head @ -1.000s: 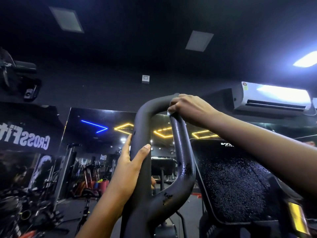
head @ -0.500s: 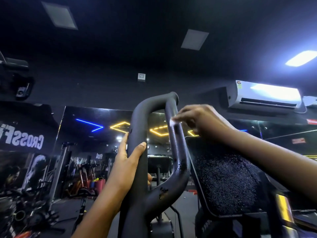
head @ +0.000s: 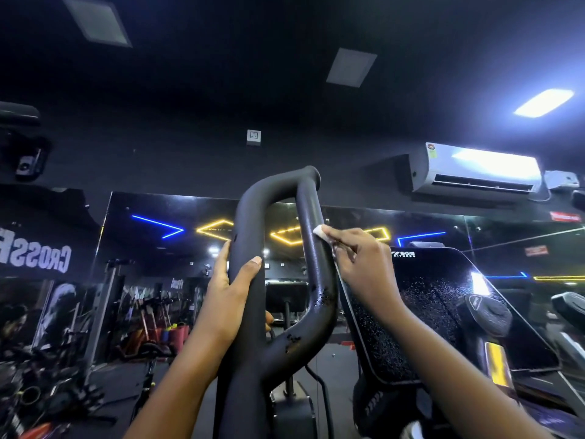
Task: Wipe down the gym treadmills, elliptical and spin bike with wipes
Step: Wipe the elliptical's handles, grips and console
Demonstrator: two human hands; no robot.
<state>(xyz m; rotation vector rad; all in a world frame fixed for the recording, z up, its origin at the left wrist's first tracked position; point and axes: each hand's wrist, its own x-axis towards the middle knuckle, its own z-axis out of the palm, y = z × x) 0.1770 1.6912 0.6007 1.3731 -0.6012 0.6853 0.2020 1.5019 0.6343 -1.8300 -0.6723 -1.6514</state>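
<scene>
Head view. White wipe [head: 317, 231] pinched in fingertips of right hand [head: 361, 264], pressed against right bar of black looped handle [head: 251, 210], below its top bend. Left hand [head: 228, 296] wrapped round left bar, thumb across front. Coating chipped near lower junction. Droplet-speckled console screen [head: 427, 312] just right of handle. Wall air conditioner [head: 474, 171] above, lit.

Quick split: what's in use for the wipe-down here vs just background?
Job: handlebar, gripped by left hand; white wipe, pinched in right hand, pressed on the bar.
Background: air conditioner, neon lights, CrossFit lettering, ceiling vent.
</scene>
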